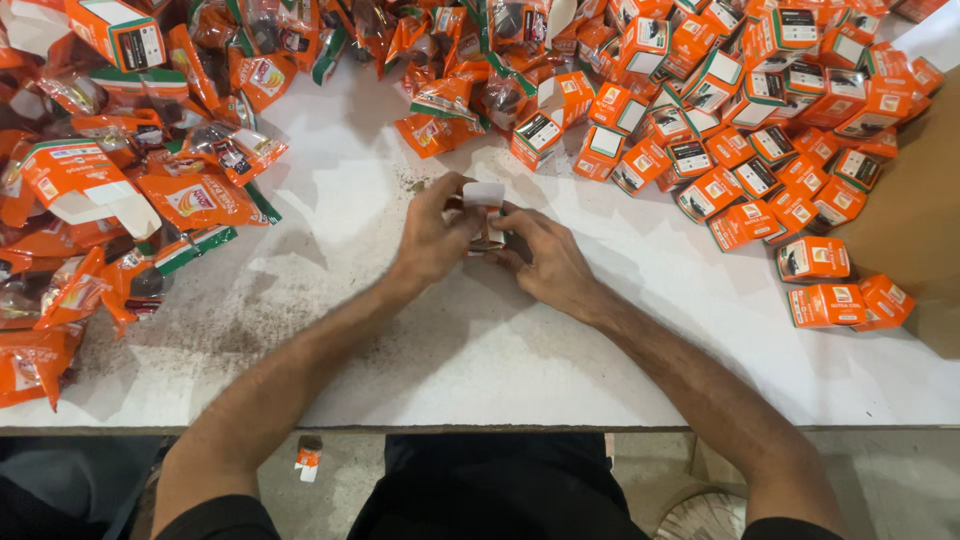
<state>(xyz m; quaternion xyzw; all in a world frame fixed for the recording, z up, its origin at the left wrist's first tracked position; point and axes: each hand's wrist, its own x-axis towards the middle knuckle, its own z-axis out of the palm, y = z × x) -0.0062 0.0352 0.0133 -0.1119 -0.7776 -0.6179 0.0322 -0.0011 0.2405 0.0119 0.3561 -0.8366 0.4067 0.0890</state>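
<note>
Both my hands meet at the middle of a white table (480,350). My left hand (435,232) and my right hand (545,258) together grip a small orange box (485,205) with its white flap standing open at the top. The fingers cover most of the box, so what is inside stays hidden. A heap of orange foil sachets (190,190) lies to the left of my left hand. To the right of my right hand lies a pile of closed small orange boxes (760,150).
More sachets and flat unfolded cartons (80,175) crowd the far left and back edge. Brown powder is scattered on the tabletop near my left forearm. Two closed boxes (830,300) lie apart at the right. A brown cardboard surface (920,210) borders the table's right side.
</note>
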